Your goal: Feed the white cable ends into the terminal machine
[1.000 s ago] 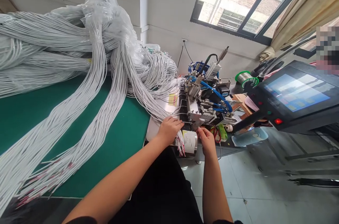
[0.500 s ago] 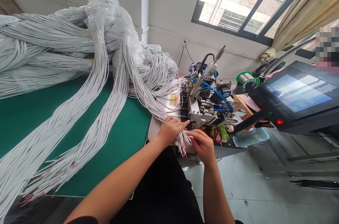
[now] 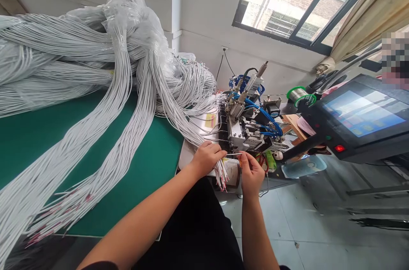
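Observation:
My left hand (image 3: 208,158) is closed around a bundle of white cables (image 3: 179,117), whose cut ends with red and white wire tips (image 3: 221,176) hang below the fingers. A single white cable (image 3: 234,154) runs out level from the left hand. Its far end is pinched between the thumb and fingers of my right hand (image 3: 252,172). Just behind both hands stands a bench machine (image 3: 238,129) with metal cylinders and blue air tubes.
More white cable bundles (image 3: 105,112), partly wrapped in clear plastic, lie across the green tabletop (image 3: 166,142) at left. A touchscreen panel (image 3: 364,112) on an arm stands at right, near a green-rimmed solder wire spool (image 3: 300,96). A blue plastic bin (image 3: 303,166) sits below it.
My right hand has moved right, away from the bundle's ends, drawing one cable out straight. The left hand stays in place on the bundle.

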The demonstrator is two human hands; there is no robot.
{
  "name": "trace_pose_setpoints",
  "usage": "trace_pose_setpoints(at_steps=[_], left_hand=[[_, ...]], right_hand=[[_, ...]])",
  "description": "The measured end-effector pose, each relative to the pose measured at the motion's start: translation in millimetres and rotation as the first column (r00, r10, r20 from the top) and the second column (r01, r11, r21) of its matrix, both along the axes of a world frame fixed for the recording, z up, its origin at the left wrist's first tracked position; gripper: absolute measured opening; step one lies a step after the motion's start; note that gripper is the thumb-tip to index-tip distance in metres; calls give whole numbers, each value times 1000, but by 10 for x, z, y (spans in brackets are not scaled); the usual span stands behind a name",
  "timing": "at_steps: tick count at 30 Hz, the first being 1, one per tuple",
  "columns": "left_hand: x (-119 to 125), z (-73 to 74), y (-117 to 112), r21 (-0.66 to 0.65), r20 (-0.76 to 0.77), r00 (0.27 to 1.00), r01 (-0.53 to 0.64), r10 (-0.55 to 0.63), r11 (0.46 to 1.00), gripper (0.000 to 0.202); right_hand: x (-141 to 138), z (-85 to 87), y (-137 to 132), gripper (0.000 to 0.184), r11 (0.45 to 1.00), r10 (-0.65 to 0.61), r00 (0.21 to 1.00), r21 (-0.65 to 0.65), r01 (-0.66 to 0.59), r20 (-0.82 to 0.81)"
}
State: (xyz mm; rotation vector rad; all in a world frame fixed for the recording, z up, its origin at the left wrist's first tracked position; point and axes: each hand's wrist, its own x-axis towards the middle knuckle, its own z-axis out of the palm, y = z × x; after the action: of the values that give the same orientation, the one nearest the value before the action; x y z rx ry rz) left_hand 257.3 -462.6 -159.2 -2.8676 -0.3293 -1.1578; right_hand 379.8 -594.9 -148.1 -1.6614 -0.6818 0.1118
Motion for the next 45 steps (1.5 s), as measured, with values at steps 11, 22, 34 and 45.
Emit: trace_pose_setpoints(at_steps=[11,22,34,45], left_hand=[[-2,-11,13,1,-59,998,2,-2,1000,26],[25,-20,30,-37,-157,987,-27,20,999,26],[61,-27,-7,-67,-153,984,-100,89,993,27],[22,12,-22,-92,-131,989,-87,75,992,25]], right_hand=[[337,15,-39,38,957,242,963,-135,-257,-116],[482,-129,124,33,936,233,966,-293,-193,109],[553,-305,260,29,909,386,843,-2,-417,-374],[479,-355,163,40,938,304,872,-37,-343,-383]])
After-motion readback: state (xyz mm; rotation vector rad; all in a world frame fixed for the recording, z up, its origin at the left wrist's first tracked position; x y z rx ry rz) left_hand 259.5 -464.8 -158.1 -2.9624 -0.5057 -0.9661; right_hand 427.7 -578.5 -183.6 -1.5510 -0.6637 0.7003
